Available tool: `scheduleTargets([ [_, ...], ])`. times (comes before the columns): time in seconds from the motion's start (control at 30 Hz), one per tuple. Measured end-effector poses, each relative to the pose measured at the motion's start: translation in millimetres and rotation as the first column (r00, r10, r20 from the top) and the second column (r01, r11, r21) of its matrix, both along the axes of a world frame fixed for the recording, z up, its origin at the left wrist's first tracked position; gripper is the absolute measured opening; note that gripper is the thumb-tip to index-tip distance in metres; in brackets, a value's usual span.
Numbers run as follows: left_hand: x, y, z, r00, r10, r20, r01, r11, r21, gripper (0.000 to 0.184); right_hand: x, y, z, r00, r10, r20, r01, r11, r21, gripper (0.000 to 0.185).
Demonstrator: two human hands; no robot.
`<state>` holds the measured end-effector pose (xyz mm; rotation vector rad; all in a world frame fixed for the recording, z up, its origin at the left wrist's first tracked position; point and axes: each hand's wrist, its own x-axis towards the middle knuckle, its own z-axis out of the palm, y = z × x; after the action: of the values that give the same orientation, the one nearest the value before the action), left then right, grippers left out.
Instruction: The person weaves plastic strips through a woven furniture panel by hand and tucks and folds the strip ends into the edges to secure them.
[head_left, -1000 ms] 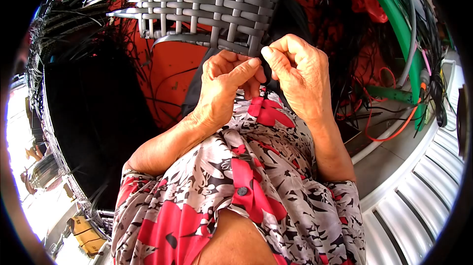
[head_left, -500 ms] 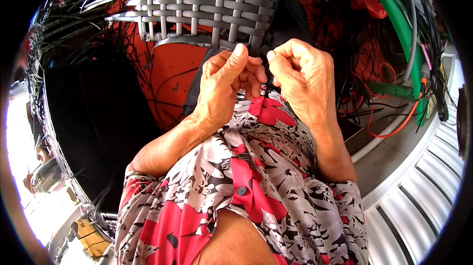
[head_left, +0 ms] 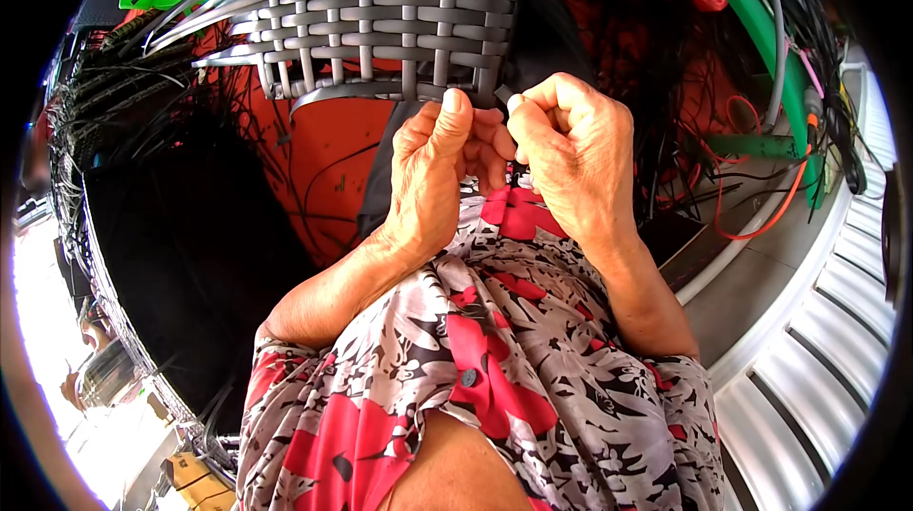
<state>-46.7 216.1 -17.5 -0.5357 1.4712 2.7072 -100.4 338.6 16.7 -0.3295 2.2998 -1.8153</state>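
Note:
A woven grey wicker panel [head_left: 380, 12] of flat plastic strips reaches down toward my hands, with loose strip ends [head_left: 204, 21] fanning out at its left. Just below its lower right corner, my right hand [head_left: 580, 154] is closed in a pinch. A short end of grey strip [head_left: 505, 93] shows at its thumb tip. Beside it, my left hand [head_left: 428, 164] has its thumb raised and its fingers curled toward the right hand; what they hold, if anything, is hidden. Along the panel's lower edge a loose strip [head_left: 333, 93] bows out.
On the left stand a large black surface [head_left: 181, 273] and bundles of dark strips [head_left: 133, 83]. Red material [head_left: 333, 164] lies below the panel. To the right are a green frame [head_left: 751, 21], an orange cable [head_left: 761, 233] and a white slatted surface [head_left: 818, 359].
The panel appears slightly further left and the surroundings have shifted a little in view. Both hands keep nearly the same pose, the right one slightly closer to the left.

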Motion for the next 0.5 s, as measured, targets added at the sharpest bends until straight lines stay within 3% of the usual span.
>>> scheduleTargets([
  [0.2, -0.6, 1.1, -2.4, 0.999, -0.025, -0.033, 0.026, 1.000, 0.017, 0.050, 1.1, -4.4, 8.4, 0.993, -0.021, 0.112, 0.024, 0.999, -0.026, 0.013],
  [0.3, -1.0, 1.0, -2.1, 0.999, -0.037, -0.028, 0.037, 0.999, 0.026, 0.050, 2.8, -2.3, 5.7, 0.994, -0.086, 0.066, 0.086, 0.996, -0.003, 0.014],
  [0.5, -1.1, 0.5, -3.9, 0.999, -0.045, -0.030, 0.045, 0.999, 0.025, 0.050, -1.3, 1.5, 2.2, 0.998, -0.044, 0.035, 0.043, 0.998, 0.046, 0.015],
])
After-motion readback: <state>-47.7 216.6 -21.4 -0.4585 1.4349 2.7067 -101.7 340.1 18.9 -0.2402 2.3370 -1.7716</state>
